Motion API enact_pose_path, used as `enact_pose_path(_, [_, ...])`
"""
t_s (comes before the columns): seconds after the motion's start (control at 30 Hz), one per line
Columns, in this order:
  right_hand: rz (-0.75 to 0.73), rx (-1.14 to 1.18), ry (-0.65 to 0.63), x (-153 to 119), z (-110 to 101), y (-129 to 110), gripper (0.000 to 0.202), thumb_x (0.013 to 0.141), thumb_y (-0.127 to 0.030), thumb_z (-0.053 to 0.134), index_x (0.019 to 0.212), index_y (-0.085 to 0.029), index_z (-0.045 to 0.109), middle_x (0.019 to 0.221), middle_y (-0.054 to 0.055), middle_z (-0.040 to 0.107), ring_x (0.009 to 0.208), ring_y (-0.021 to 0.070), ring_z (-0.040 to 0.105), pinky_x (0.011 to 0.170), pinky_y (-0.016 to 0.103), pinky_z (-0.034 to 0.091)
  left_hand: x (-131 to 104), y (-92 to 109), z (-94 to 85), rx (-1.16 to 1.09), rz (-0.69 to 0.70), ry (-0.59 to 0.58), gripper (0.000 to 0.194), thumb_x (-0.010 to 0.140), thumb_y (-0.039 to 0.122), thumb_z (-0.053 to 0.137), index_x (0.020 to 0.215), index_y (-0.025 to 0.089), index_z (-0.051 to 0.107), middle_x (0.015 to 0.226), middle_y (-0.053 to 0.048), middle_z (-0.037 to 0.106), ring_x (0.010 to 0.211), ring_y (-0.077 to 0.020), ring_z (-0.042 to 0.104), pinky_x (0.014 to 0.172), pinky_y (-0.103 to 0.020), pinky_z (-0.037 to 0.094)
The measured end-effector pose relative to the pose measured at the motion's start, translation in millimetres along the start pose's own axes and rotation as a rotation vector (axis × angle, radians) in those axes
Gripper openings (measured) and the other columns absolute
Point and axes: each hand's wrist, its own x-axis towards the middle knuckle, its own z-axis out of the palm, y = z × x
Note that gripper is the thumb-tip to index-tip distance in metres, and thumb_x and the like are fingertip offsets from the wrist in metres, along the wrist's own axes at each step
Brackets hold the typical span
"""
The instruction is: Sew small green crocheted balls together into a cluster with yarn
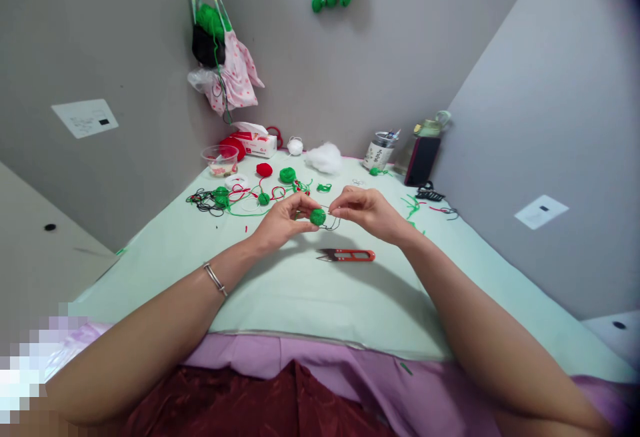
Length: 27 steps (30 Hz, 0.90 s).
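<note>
A small green crocheted ball (317,217) is pinched between the thumb and fingers of my left hand (287,219). To its right, my right hand (367,212) has its thumb and forefinger pressed together on a thin needle, which points toward the ball. A dark thread (333,225) loops below, between the two hands. Below the hands, orange-handled thread snips (346,255) lie on the pale green tabletop (320,304), their blades to the left.
Green and red yarn balls (264,170), a clear bowl (220,160), a tissue box (257,144) and white stuffing (324,157) stand behind. At the back right are a pen can (379,152), a phone (423,161) and a black hair clip (430,194).
</note>
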Motion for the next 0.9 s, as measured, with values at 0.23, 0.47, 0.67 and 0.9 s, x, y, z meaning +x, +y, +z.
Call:
enact_pose_path(0.23, [0.124, 0.238, -0.071, 3.5, 1.4, 9.4, 0.023, 0.077, -0.039, 0.074, 0.079, -0.017, 0.074, 0.077, 0.001, 0.062, 0.065, 0.0111, 0.045, 0.062, 0.029, 0.035, -1.1, 2.3, -1.5, 0.145, 0.015, 0.018, 0.032, 0.063, 0.020, 0.081, 0.091, 0.022, 0.065, 0.080, 0.003, 0.054, 0.082, -0.0142, 0.053, 0.082, -0.032, 0.042])
enact_pose_path(0.47, [0.129, 0.263, -0.028, 3.8, 11.5, 13.5, 0.024, 0.077, -0.040, 0.074, 0.077, -0.017, 0.071, 0.071, 0.000, 0.059, 0.065, 0.0110, 0.043, 0.061, 0.027, 0.035, -1.9, 3.1, 1.4, 0.142, 0.019, 0.045, 0.031, 0.061, 0.022, 0.083, 0.084, 0.020, 0.063, 0.081, 0.002, 0.058, 0.081, -0.0145, 0.053, 0.081, -0.032, 0.041])
enact_pose_path(0.67, [0.058, 0.238, 0.024, 4.3, 18.5, 15.7, 0.024, 0.077, -0.041, 0.073, 0.076, -0.016, 0.072, 0.077, 0.001, 0.062, 0.066, 0.0112, 0.046, 0.061, 0.028, 0.037, -3.0, 2.6, 1.2, 0.154, -0.043, 0.070, 0.035, 0.059, 0.026, 0.085, 0.081, 0.019, 0.060, 0.082, 0.000, 0.062, 0.083, -0.0165, 0.056, 0.078, -0.033, 0.043])
enact_pose_path(0.9, [0.047, 0.012, 0.107, 4.2, 25.3, 17.1, 0.015, 0.081, -0.032, 0.068, 0.080, -0.017, 0.072, 0.081, 0.004, 0.063, 0.068, 0.0134, 0.051, 0.064, 0.029, 0.042, -5.0, 2.0, 4.5, 0.174, -0.068, 0.106, 0.036, 0.060, 0.029, 0.085, 0.079, 0.018, 0.055, 0.076, 0.002, 0.058, 0.077, -0.0148, 0.054, 0.072, -0.030, 0.041])
